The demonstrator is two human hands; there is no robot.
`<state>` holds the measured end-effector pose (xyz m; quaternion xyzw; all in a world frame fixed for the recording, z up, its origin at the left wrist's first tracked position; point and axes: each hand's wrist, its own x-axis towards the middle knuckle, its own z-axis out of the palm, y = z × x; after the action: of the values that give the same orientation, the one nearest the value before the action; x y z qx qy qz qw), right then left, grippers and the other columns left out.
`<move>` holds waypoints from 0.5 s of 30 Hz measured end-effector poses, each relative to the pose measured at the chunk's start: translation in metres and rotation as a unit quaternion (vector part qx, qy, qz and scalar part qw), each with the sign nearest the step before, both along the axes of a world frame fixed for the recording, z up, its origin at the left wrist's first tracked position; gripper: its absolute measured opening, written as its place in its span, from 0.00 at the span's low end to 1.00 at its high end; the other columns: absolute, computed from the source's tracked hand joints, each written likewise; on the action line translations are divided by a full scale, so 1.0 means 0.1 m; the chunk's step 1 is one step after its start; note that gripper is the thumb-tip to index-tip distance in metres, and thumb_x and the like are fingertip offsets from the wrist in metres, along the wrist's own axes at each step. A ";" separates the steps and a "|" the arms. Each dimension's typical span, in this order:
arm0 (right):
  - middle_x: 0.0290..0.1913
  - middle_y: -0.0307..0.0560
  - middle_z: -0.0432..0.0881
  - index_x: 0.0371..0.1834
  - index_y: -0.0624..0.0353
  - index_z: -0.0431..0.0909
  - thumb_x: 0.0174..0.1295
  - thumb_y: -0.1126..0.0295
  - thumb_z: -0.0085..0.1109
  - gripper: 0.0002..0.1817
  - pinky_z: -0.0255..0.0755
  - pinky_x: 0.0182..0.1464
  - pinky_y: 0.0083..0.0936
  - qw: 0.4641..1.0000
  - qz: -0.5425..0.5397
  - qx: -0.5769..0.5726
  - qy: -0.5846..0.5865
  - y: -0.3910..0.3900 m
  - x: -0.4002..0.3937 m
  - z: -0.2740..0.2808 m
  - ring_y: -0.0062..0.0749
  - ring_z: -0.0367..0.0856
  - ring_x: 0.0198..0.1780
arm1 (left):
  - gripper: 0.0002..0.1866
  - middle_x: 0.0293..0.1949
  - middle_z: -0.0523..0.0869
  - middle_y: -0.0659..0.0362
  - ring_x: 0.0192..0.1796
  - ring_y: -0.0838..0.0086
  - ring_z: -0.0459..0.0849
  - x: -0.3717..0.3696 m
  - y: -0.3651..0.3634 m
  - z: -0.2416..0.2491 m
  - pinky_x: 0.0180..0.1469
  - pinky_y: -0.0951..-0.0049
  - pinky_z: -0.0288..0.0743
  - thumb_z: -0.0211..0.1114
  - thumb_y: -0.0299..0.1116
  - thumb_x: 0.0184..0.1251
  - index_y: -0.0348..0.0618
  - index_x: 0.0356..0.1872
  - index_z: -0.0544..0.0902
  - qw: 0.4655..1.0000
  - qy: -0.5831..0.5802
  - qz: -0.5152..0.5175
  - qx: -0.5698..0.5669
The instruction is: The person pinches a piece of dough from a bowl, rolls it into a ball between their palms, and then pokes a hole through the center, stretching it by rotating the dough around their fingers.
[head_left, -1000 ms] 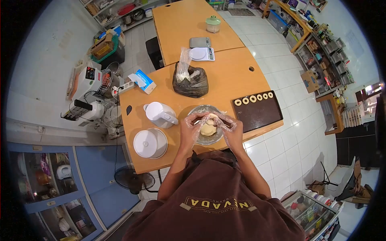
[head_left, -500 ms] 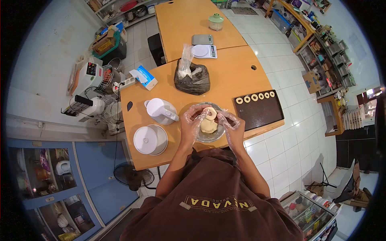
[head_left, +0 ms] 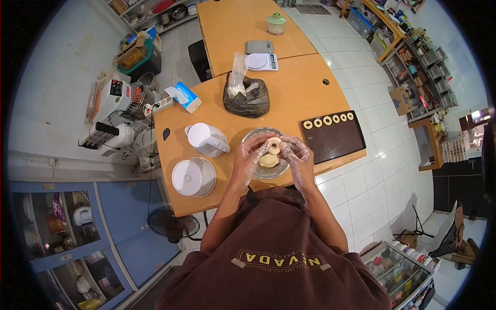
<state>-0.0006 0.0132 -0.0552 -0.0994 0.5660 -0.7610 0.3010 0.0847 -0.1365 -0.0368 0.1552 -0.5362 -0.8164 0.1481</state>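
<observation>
My left hand (head_left: 251,155) and my right hand (head_left: 298,156), both coated with flour, hold a small pale dough ring (head_left: 275,148) between their fingertips. The ring is held up over a metal bowl (head_left: 279,172), its hole facing me. Below it in the bowl lies a larger lump of dough (head_left: 268,161). To the right, a dark baking tray (head_left: 335,144) carries a row of several dough rings (head_left: 327,121) along its far edge.
A white pitcher (head_left: 205,139) and a round white lidded container (head_left: 192,177) stand left of the bowl. Beyond it lie a black plastic bag (head_left: 248,105), a white kitchen scale (head_left: 262,62) and a blue-and-white box (head_left: 187,98). The wooden table (head_left: 302,98) ends just past the tray.
My right hand has closed in toward the dough ring, its fingers now nearer my left hand. The ring has moved slightly to the right. The view has shifted a little.
</observation>
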 end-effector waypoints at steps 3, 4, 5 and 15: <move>0.59 0.48 0.86 0.62 0.65 0.82 0.76 0.71 0.65 0.15 0.86 0.54 0.26 0.999 -0.024 -0.033 0.000 -0.01 0.01 0.05 0.27 0.87 0.54 | 0.16 0.61 0.88 0.51 0.61 0.68 0.87 0.00 0.01 0.00 0.67 0.65 0.81 0.65 0.26 0.78 0.31 0.62 0.84 0.999 0.005 -0.017 0.037; 0.57 0.47 0.86 0.62 0.65 0.82 0.76 0.72 0.65 0.15 0.84 0.53 0.25 0.999 -0.025 -0.038 0.005 -0.02 0.02 0.12 0.25 0.86 0.52 | 0.16 0.61 0.88 0.51 0.62 0.67 0.87 0.01 0.02 -0.01 0.67 0.65 0.81 0.64 0.26 0.79 0.31 0.62 0.84 0.999 0.006 -0.017 0.047; 0.54 0.45 0.86 0.62 0.66 0.82 0.75 0.72 0.65 0.15 0.83 0.52 0.24 0.999 -0.026 -0.044 0.010 -0.02 0.02 0.19 0.24 0.85 0.50 | 0.16 0.62 0.88 0.50 0.62 0.67 0.87 0.02 0.02 -0.02 0.67 0.65 0.81 0.63 0.26 0.80 0.31 0.62 0.83 0.998 0.007 -0.017 0.056; 0.43 0.39 0.85 0.57 0.67 0.82 0.78 0.69 0.63 0.13 0.76 0.47 0.21 0.981 0.028 0.066 0.180 0.13 -0.07 -0.01 0.19 0.81 0.41 | 0.16 0.54 0.89 0.53 0.55 0.72 0.88 0.07 0.00 -0.10 0.62 0.72 0.83 0.65 0.27 0.80 0.30 0.62 0.84 0.996 -0.012 -0.035 0.086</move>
<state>-0.0078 0.0260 -0.0560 -0.2303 0.6571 -0.6828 0.2210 0.0917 -0.1361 -0.0469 0.1582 -0.4706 -0.8623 0.0996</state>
